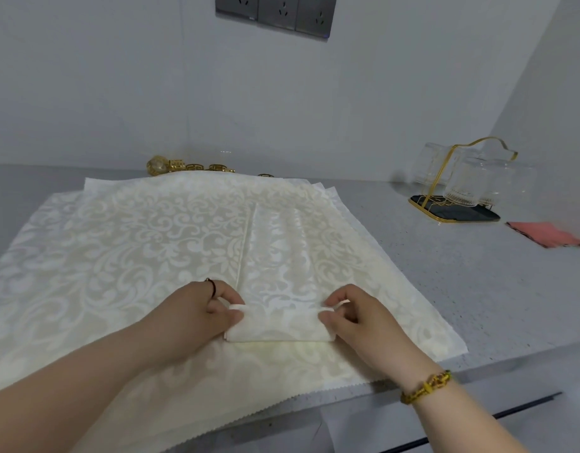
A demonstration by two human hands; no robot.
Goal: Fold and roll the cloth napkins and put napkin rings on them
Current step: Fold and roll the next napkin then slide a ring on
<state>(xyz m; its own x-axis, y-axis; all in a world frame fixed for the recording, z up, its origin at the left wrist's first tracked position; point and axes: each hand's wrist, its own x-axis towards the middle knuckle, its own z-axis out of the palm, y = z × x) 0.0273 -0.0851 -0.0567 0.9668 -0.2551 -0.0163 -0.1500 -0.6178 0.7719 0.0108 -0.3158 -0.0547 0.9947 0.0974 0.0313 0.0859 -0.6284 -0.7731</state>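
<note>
A cream damask napkin, folded into a long strip (275,250), lies on top of a stack of flat napkins (118,256). Its near end is rolled up into a short roll (279,328). My left hand (197,315) pinches the roll's left end with curled fingers and thumb. At the roll's right end, my right hand (354,318) pinches in the same way. Several gold napkin rings (184,166) sit in a row behind the stack, against the wall, partly hidden by the cloth.
The grey counter (462,289) ends in a front edge close to me. At the back right stands a gold wire rack with clear glasses (458,181) on a dark tray. A pink cloth (547,235) lies at the far right. Power sockets (275,11) are on the wall.
</note>
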